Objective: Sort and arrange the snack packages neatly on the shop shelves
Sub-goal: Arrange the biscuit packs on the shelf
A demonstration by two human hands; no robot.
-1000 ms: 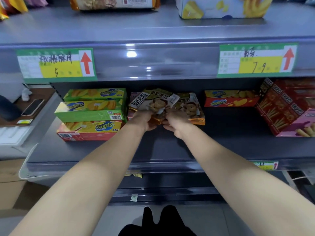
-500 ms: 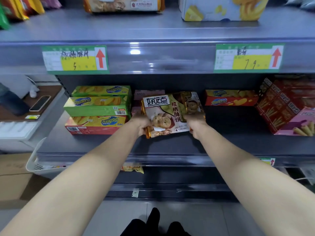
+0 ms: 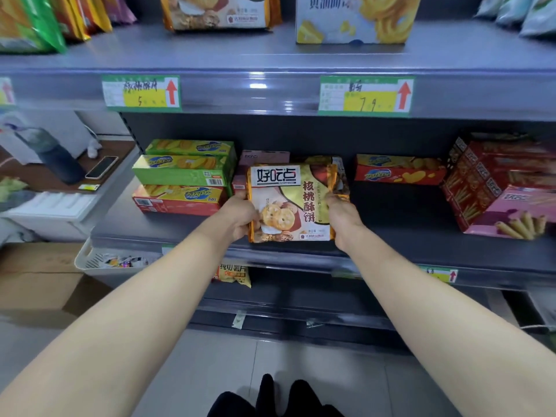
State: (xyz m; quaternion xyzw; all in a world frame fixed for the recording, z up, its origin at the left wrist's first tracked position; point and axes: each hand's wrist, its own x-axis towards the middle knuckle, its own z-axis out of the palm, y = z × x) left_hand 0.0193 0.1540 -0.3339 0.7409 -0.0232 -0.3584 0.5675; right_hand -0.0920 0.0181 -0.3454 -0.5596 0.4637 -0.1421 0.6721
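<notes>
A walnut-cookie bag [image 3: 290,203] with gold edges stands upright at the middle of the grey middle shelf [image 3: 406,230]. My left hand [image 3: 239,215] grips its left edge and my right hand [image 3: 343,216] grips its right edge. A second bag of the same kind [image 3: 340,176] shows just behind it, mostly hidden. Pink boxes [image 3: 264,158] stand behind the bags.
Stacked green and red biscuit boxes [image 3: 183,176] sit left of the bag, a red biscuit box [image 3: 397,173] right of it, red and pink stick-biscuit boxes [image 3: 499,188] at far right. Bags and a yellow box [image 3: 355,18] line the upper shelf. A white basket [image 3: 99,260] sits lower left.
Both hands lifted the front cookie bag from lying tilted to standing upright and facing me, and drew it toward the shelf's front edge. The camera moved closer.
</notes>
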